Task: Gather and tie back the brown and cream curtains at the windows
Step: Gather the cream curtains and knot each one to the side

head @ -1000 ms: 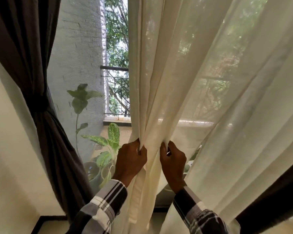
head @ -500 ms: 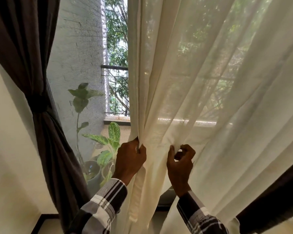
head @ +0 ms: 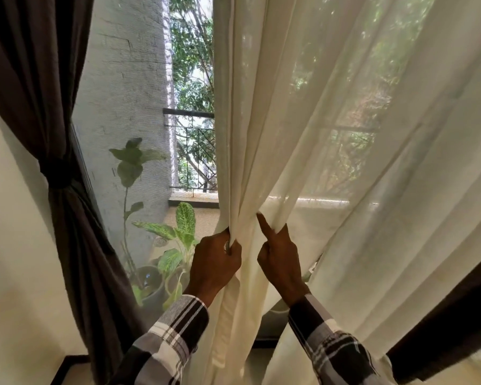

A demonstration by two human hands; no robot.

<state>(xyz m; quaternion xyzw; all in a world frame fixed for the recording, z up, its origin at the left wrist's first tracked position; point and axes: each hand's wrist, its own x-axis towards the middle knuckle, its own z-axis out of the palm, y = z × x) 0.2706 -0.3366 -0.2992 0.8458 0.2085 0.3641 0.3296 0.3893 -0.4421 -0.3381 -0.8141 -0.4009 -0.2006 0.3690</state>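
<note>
The cream sheer curtain (head: 345, 162) hangs across the middle and right of the window. My left hand (head: 214, 265) grips its bunched left edge at sill height. Just to the right, my right hand (head: 281, 262) has its forefinger straight, pointing up into a fold and touching the cloth; its other fingers are partly hidden by fabric. The left brown curtain (head: 39, 79) hangs gathered against the wall, cinched by a dark tie (head: 59, 173). A second brown curtain (head: 450, 309) shows at the lower right, behind the cream one.
Behind the window's mesh screen stand potted plants (head: 175, 245) in front of a grey wall (head: 122, 107) and a balcony railing (head: 195, 151). A cream wall (head: 14, 273) lies to my left, with dark skirting (head: 67, 368) at the floor.
My right hand let go of the fold it pinched and stretched its forefinger up into the cloth. My left hand kept its hold on the bunched edge.
</note>
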